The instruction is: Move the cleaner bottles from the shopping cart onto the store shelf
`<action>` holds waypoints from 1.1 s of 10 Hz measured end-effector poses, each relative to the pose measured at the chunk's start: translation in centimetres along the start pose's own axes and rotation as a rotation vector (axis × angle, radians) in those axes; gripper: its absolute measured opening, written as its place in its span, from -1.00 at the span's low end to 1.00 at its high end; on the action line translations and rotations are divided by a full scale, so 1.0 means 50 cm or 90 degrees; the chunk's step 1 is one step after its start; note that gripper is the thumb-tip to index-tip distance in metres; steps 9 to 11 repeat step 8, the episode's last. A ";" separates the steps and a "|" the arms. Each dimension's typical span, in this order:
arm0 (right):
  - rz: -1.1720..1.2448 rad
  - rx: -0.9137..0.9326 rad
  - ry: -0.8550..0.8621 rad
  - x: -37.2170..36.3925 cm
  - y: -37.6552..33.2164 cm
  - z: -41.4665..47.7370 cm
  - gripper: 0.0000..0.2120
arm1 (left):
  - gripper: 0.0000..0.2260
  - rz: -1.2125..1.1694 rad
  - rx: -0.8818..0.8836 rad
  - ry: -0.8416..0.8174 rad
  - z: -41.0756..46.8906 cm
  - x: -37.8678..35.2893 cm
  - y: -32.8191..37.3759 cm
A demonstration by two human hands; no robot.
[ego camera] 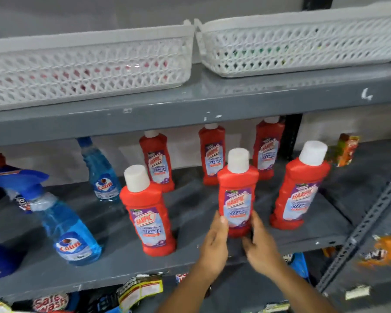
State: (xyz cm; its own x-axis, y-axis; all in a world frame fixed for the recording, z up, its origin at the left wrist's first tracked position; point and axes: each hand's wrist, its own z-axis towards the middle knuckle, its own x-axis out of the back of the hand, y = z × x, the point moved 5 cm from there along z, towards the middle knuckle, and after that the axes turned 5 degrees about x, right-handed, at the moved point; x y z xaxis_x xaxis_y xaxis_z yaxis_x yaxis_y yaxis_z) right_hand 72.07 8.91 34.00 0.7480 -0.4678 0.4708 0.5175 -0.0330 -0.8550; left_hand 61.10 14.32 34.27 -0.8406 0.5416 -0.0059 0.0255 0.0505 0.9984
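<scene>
Both hands are gripping one red Harpic bottle [237, 195] at centre frame: the left hand [213, 242] is curling half-closed around its lower left side, the right hand [261, 242] is pressing its lower right. The bottle is standing upright, long axis vertical, white cap up, label facing the camera, on the grey middle shelf [190, 263] between two other Harpic bottles.

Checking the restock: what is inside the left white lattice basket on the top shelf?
Through the left white lattice basket, red and pink shapes show; the wall hides what they are.
</scene>
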 end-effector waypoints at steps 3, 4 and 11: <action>0.063 -0.028 0.092 0.042 0.031 -0.043 -0.33 | -0.66 0.041 -0.042 0.240 -0.065 0.022 -0.014; 0.036 -0.054 0.273 0.168 0.090 -0.049 -0.42 | -0.76 0.160 -0.195 0.299 -0.114 -0.032 0.013; -0.026 -0.082 -0.020 0.250 0.165 0.056 -0.35 | -0.58 0.032 0.041 -0.084 0.053 -0.286 0.015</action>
